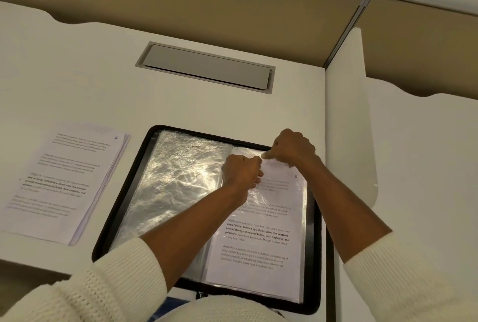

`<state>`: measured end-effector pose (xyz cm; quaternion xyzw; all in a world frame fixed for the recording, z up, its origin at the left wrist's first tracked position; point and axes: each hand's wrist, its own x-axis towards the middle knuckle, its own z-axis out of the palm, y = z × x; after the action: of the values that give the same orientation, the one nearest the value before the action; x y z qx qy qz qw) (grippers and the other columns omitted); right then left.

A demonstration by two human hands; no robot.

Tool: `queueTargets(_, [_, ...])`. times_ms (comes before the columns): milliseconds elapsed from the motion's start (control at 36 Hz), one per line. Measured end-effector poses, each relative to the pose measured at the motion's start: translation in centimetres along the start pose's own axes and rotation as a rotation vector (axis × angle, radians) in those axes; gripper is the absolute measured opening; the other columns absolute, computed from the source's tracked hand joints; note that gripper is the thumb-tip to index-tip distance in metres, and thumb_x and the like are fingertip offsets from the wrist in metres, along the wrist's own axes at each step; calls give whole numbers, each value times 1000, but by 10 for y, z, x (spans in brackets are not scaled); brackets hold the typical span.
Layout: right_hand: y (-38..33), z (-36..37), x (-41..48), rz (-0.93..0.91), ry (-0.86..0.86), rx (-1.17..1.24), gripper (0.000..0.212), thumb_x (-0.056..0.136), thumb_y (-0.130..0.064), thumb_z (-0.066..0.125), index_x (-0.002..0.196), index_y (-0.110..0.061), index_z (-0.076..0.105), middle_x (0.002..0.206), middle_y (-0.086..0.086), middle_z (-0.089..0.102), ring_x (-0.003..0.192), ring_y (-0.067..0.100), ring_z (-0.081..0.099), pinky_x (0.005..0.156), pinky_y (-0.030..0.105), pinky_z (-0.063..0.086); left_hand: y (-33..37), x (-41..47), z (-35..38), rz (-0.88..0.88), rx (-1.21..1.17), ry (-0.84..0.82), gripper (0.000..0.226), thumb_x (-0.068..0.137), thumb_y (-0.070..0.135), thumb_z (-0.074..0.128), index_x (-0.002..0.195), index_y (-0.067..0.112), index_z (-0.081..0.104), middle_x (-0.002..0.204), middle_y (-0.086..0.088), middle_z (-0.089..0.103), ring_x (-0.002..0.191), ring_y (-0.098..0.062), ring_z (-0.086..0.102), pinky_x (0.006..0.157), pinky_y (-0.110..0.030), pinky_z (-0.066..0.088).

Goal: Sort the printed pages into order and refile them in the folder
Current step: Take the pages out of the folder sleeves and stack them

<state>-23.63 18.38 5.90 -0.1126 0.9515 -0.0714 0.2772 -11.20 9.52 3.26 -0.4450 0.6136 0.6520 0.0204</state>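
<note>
A black zip folder (117,205) lies open on the white desk, its clear plastic sleeves showing. The left sleeve (170,182) looks empty and shiny. On the right, a printed page marked 6 (258,241) sits in a sleeve. My left hand (241,170) grips the top edge of that page, fingers curled. My right hand (293,147) pinches the sleeve's top edge just beside it. A stack of printed pages (67,182), with page 4 on top, lies on the desk left of the folder.
A grey cable hatch (207,67) is set into the desk behind the folder. A white divider panel (346,120) stands at the right, close to the folder's edge. Tan partition walls run along the back.
</note>
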Motion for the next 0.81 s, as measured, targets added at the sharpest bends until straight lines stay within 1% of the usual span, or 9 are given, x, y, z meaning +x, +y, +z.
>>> queueTargets(111, [-15,-6,4,23,-142,-253,52,69,-42,96,96,-16,61,85,2,73,71,22,76,81,34,61,-1,2,-4,20,-48,-23,28,93,28,74,83,2,76,71,-9,77,59,-19,70,60,-32,58])
queueTargets(222, [-19,-4,15,44,-214,-400,63,65,-41,99,100,-16,53,92,2,66,90,25,70,90,37,56,-7,3,-10,78,-50,-27,53,99,55,66,82,6,76,71,-4,77,65,-16,73,68,-33,60])
queueTargets(278, [-17,-4,19,28,-196,-427,54,71,-36,95,101,-17,54,91,1,63,88,23,66,82,36,51,-14,4,-14,194,76,33,61,99,64,59,76,10,73,70,1,76,69,-14,73,75,-35,60])
queueTargets(361, [-14,-5,24,5,-194,-455,35,80,-25,85,93,-15,55,89,1,64,86,21,66,79,36,50,-32,8,-21,480,409,146,59,99,67,57,72,15,63,70,3,66,73,-17,63,71,-35,53])
queueTargets(472, [-12,-9,26,-5,-212,-458,30,80,-21,83,88,-17,55,93,1,65,88,22,66,79,36,51,-61,17,-35,830,787,148,45,91,64,66,103,21,62,112,5,57,111,-16,49,88,-36,48])
queueTargets(528, [-10,-13,29,1,-213,-437,29,79,-20,84,93,-14,59,92,3,66,85,23,67,79,35,53,-74,18,-40,889,913,80,60,89,67,65,121,18,59,140,-3,50,135,-23,42,108,-42,44])
queueTargets(583, [-9,-18,31,23,-249,-414,39,73,-22,92,97,-11,62,93,6,69,85,26,69,83,38,57,-83,15,-44,889,1052,1,81,89,74,60,141,14,50,166,-11,29,156,-30,21,124,-48,29])
queueTargets(667, [-9,-29,35,49,-259,-340,61,62,-30,101,104,-7,63,106,8,72,98,30,70,94,48,59,-93,10,-50,883,1140,-89,103,89,83,51,158,9,33,176,-14,2,163,-29,-5,132,-49,14])
queueTargets(806, [-6,-43,49,19,-38,-227,62,65,-39,98,107,-15,59,111,6,68,103,30,67,95,47,56,-101,4,-52,887,1205,-112,112,90,87,43,164,4,25,176,-15,-9,162,-27,-16,133,-48,7])
